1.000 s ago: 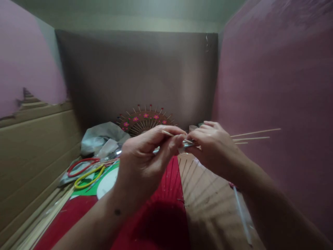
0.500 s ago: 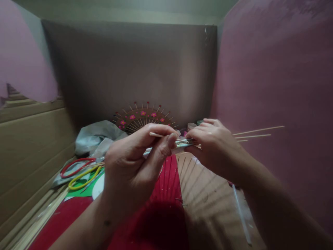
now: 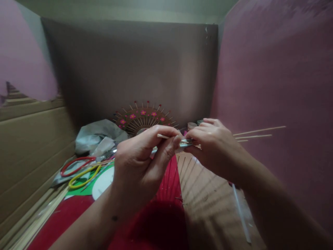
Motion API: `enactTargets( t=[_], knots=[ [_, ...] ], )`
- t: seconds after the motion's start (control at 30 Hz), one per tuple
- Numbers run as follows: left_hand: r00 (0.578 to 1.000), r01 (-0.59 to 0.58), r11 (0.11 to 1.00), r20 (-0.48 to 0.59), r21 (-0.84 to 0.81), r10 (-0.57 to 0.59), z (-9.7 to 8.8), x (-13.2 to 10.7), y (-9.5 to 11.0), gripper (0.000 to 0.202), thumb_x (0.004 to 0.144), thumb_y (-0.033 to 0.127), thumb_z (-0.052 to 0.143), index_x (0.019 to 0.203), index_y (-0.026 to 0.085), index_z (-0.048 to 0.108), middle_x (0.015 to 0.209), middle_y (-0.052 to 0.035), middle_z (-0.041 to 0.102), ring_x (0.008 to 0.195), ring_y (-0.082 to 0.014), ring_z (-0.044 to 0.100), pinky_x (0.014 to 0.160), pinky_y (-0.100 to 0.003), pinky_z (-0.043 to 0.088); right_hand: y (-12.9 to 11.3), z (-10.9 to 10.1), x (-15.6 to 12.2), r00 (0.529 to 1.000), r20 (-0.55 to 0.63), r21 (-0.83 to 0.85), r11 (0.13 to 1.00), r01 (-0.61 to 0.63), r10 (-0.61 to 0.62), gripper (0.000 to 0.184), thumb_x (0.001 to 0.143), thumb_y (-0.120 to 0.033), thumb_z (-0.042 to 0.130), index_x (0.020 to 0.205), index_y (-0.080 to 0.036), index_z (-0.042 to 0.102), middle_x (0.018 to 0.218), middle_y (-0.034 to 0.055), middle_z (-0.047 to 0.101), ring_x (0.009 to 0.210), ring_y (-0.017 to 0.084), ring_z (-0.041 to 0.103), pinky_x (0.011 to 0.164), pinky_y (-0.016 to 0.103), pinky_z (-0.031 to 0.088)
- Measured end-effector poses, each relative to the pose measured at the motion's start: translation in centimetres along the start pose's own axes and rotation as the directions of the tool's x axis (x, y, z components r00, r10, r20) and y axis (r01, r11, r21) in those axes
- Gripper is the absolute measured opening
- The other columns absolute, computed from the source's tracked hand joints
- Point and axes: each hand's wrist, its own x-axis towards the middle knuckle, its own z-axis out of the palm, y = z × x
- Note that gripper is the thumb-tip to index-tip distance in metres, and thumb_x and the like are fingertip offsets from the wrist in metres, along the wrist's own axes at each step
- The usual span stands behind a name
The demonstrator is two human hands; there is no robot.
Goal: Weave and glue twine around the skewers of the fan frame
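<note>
3 thin sticks (image 3: 260,131) out past the right hand (image 3: 212,137); 1 pale stick (image 3: 162,136) in the left hand (image 3: 145,158).

Step in hand looks like fine fingertip work in the gap between the hands. Left hand narrow, thumb and index pinching the pale stick; right hand curled round the thin sticks, fingertips hidden. Pale strip (image 3: 182,147) between them, material unclear. Next move probably calls for a steady right hold, small left adjustment. Beyond left hand: flowered fan (image 3: 137,115). To its left: red loop (image 3: 78,159), yellow loop (image 3: 75,187), white disc (image 3: 101,182). Beneath: red sheet (image 3: 62,213). Nearer than right hand: clear rod (image 3: 241,212). In the way: knuckles mask the contact; long ends could snag.
</note>
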Motion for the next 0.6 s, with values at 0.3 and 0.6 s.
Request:
enactTargets(
  t=[0.3,0.6],
  knots=[
    [0.998,-0.062,0.998,-0.034,-0.006,0.061,-0.12,-0.05,0.14,0.014,0.081,0.012,0.059,0.088,0.023,0.063,0.075,0.0050,0.067,0.060,-0.0079,0.060,0.056,-0.020,0.051,-0.13,-0.16,0.07,1.000,0.026,-0.002,1.000,-0.002,0.002,0.007,0.081,-0.021,0.064,0.075,-0.018,0.065,0.076,0.0014,0.068,0.078,0.021,0.064,0.093,0.040,0.035],
    [0.998,-0.055,0.997,0.002,0.047,0.055,-0.01,-0.02,-0.02,0.011,0.083,0.014,0.057,0.087,0.023,0.062,0.077,0.0035,0.069,0.062,-0.0091,0.062,0.060,-0.020,0.051,0.01,-0.11,0.23,1.000,0.009,-0.019,1.000,0.009,-0.009,0.005,0.079,-0.015,0.063,0.076,-0.018,0.066,0.076,0.0007,0.069,0.076,0.020,0.063,0.092,0.040,0.035]
  ],
)
